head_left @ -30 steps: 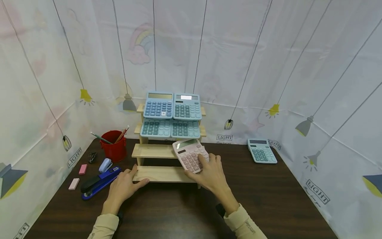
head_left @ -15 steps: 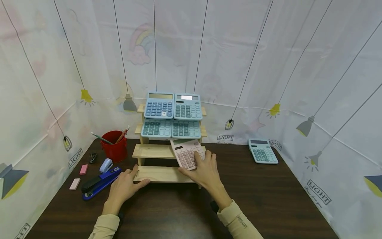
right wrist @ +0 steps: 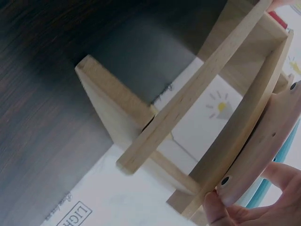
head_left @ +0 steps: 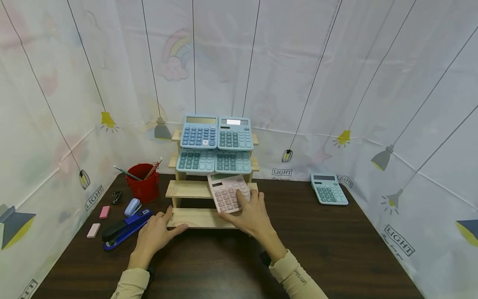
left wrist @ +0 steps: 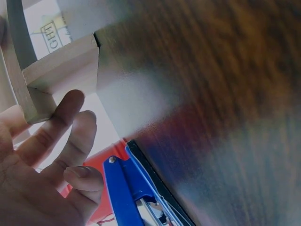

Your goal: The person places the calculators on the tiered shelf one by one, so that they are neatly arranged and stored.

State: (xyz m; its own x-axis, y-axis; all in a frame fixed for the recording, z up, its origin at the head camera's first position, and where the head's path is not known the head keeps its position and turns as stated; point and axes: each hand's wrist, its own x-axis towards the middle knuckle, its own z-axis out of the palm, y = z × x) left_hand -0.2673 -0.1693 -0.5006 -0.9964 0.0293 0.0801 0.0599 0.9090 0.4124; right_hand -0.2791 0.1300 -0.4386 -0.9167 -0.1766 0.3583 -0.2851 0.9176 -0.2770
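Observation:
My right hand point(head_left: 251, 214) holds a pink calculator point(head_left: 228, 193) by its lower right part, tilted over the second-lowest tier of a wooden stepped rack point(head_left: 188, 189). In the right wrist view the calculator's edge point(right wrist: 263, 146) lies close against a shelf board, with my fingertips point(right wrist: 216, 207) at its corner. My left hand point(head_left: 154, 234) rests at the left end of the bottom shelf, its fingers loosely extended against the wood; the left wrist view shows them beside the board's end point(left wrist: 40, 106). Blue calculators point(head_left: 198, 132) and teal-keyed ones point(head_left: 233, 161) stand in pairs on the two upper tiers.
Left of the rack are a red bucket point(head_left: 143, 189) with pencils, a blue stapler point(head_left: 127, 229), a small light-blue stapler point(head_left: 132, 207), two erasers point(head_left: 93, 230) and a black clip point(head_left: 116, 197). Another teal calculator point(head_left: 329, 189) lies at the right on the dark table point(head_left: 317, 249).
My right hand has moved left with the pink calculator, which has come further over the second-lowest shelf and turned a little straighter. My left hand stays at the rack's end.

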